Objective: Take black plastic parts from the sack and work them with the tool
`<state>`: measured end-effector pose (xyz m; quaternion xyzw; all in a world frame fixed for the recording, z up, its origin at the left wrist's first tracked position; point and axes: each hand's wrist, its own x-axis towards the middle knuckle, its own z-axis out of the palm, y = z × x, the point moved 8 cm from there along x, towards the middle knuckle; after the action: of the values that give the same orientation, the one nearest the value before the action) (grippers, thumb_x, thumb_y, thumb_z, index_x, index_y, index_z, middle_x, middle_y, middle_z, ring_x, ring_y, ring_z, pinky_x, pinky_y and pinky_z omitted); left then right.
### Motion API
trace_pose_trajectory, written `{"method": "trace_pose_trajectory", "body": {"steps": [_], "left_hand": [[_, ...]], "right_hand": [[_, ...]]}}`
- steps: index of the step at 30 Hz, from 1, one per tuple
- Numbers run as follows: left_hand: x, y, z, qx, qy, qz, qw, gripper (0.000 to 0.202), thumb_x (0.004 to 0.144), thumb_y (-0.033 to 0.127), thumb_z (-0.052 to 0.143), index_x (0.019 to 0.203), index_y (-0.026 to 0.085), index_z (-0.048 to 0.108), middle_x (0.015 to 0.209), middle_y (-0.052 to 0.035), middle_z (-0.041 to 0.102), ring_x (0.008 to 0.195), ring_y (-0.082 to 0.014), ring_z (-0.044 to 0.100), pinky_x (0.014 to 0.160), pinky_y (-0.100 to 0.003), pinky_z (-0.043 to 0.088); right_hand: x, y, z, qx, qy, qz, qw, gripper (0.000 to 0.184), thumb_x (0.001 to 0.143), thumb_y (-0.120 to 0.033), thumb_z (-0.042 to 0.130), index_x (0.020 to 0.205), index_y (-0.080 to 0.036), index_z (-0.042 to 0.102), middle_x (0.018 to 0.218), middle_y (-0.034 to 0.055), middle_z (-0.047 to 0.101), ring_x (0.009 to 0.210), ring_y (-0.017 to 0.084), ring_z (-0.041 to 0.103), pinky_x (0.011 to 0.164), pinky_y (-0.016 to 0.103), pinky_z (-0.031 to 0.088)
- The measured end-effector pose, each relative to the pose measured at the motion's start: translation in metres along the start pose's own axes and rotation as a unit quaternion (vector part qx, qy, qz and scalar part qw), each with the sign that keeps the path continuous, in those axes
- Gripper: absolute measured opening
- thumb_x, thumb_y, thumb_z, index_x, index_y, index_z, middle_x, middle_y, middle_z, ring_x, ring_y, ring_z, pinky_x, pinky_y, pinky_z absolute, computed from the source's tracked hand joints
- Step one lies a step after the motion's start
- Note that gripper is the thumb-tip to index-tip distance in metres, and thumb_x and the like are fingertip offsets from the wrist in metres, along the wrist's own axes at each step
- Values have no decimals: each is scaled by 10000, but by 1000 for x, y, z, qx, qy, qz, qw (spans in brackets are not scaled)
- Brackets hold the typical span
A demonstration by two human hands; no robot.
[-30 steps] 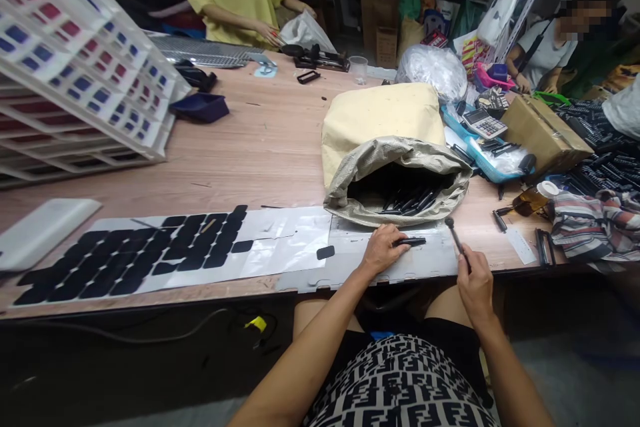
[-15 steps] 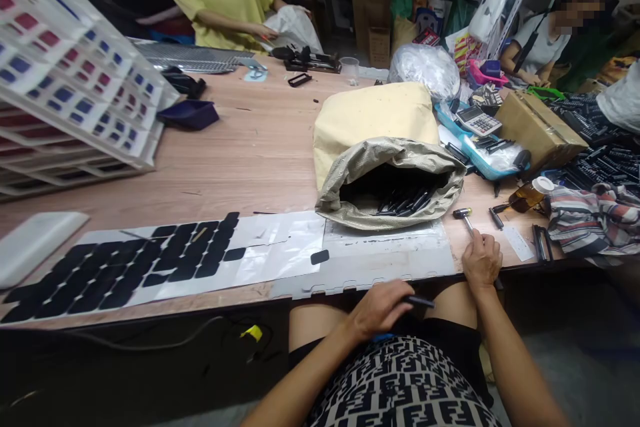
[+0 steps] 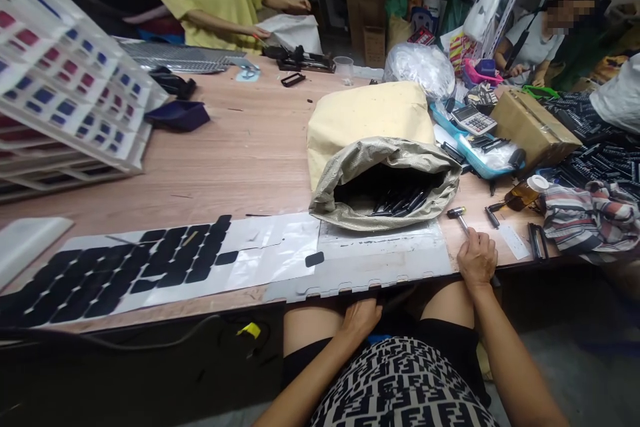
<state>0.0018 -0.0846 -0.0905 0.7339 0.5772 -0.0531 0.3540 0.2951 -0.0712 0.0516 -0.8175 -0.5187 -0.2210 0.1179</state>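
My right hand [image 3: 477,258] rests at the table's front edge, closed around the handle of a small hammer [image 3: 457,212] with a yellow-and-black head. Low over my lap, just under the table edge, is my left hand [image 3: 361,317]. Its fingers curl downward and their tips are hidden, so what they hold does not show. In front of me lies a beige sack [image 3: 367,113], its mouth folded back toward me. Slim black pieces [image 3: 400,201] lie inside it. A clear plate [image 3: 360,265] with a notched edge lies between the sack and my lap.
Black rounded pads [image 3: 100,277] on a white sheet cover the front left. A white plastic basket [image 3: 75,73] leans at the left. At the right are a blue tray [image 3: 493,167], a cardboard box [image 3: 535,125], an amber bottle [image 3: 523,193] and striped cloth [image 3: 590,217]. Other people work across the table.
My left hand has moved down and left, and the black stick it held no longer shows. My right hand stays on the hammer. The view has shifted slightly.
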Motion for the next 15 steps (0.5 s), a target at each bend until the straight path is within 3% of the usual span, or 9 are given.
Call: {"method": "trace_pose_trajectory", "body": {"steps": [2, 4, 7, 9, 11, 13, 15], "left_hand": [[-16, 20, -10, 25, -14, 40, 999, 261, 938, 256, 511, 1127, 180, 674, 1055, -141, 723, 1000, -292, 685, 839, -373, 491], [-31, 51, -29, -9, -9, 125, 992, 225, 941, 292, 526, 1047, 215, 708, 959, -81, 741, 890, -244, 697, 781, -329, 494], [-33, 97, -86, -106, 76, 242, 961, 242, 954, 318, 510, 913, 229, 731, 844, -27, 733, 767, -175, 670, 716, -272, 483], [-12, 115, -131, -144, 175, 258, 939, 258, 955, 292, 493, 890, 203, 727, 846, -36, 722, 745, -157, 648, 709, -262, 480], [22, 125, -168, -137, 254, 231, 929, 247, 944, 266, 500, 870, 185, 721, 826, -45, 696, 732, -155, 626, 700, -263, 474], [60, 133, -189, -94, 297, 184, 932, 212, 927, 269, 534, 894, 184, 725, 869, -55, 677, 784, -169, 627, 732, -273, 477], [92, 140, -195, -41, 291, 142, 945, 184, 901, 291, 578, 930, 194, 732, 953, -70, 669, 866, -195, 635, 757, -287, 482]], "right_hand": [[0, 0, 0, 1, -5, -1, 1000, 357, 911, -192, 478, 1238, -200, 621, 1020, 96, 588, 876, 227, 456, 713, 345, 283], [0, -1, 1, 4, -10, -2, 1000, 360, 907, -190, 479, 1241, -193, 616, 1024, 100, 586, 877, 228, 455, 715, 343, 284], [0, 0, 4, 3, -14, 1, 1000, 364, 906, -190, 485, 1247, -197, 611, 1028, 95, 586, 889, 232, 457, 722, 342, 286], [-1, 1, 5, 3, -17, 3, 1000, 363, 906, -192, 494, 1250, -201, 610, 1028, 92, 586, 896, 235, 459, 725, 340, 286], [-1, 1, 6, 4, -19, 4, 1000, 358, 910, -194, 496, 1248, -200, 611, 1033, 92, 586, 899, 234, 461, 725, 337, 286], [-2, 0, 5, 5, -18, 6, 1000, 350, 913, -190, 493, 1241, -197, 614, 1030, 92, 587, 896, 233, 462, 724, 335, 287], [-2, 0, 4, 5, -19, 8, 1000, 351, 908, -184, 496, 1238, -196, 614, 1023, 90, 587, 894, 232, 463, 725, 335, 290]]}}
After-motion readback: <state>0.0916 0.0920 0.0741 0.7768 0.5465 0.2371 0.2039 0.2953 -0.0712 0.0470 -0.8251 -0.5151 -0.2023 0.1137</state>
